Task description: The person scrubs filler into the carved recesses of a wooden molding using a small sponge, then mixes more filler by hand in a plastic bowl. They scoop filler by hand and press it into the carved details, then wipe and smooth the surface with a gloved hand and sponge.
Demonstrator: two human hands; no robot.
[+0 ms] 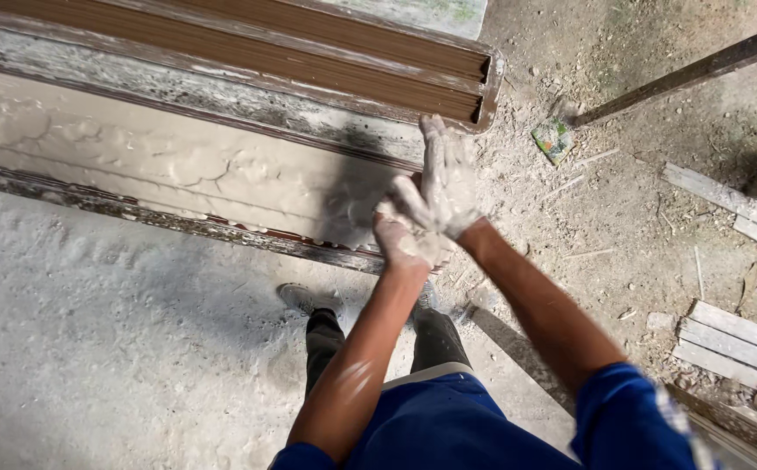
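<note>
Both hands are caked in pale plaster: left hand (409,239) curled, pressed against the right hand (446,178), whose fingers are spread flat. They partly hide the end of the long wet-plaster-filled wooden mould (178,165); can't tell if anything's between the palms.

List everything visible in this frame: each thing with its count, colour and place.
long mould: one, brown ribbed top, filled with grey-beige wet mix, upper left
ground: grey, dusty, lower left
wooden planks: several, pale, right edge
dark bar: one, slanting, upper right
small scrap: one, greenish, by the bar's end
shoes: two, grey with dust, centre
left hand: coated pale, pressed against the right
right hand: coated pale, fingers up, above the left
</note>
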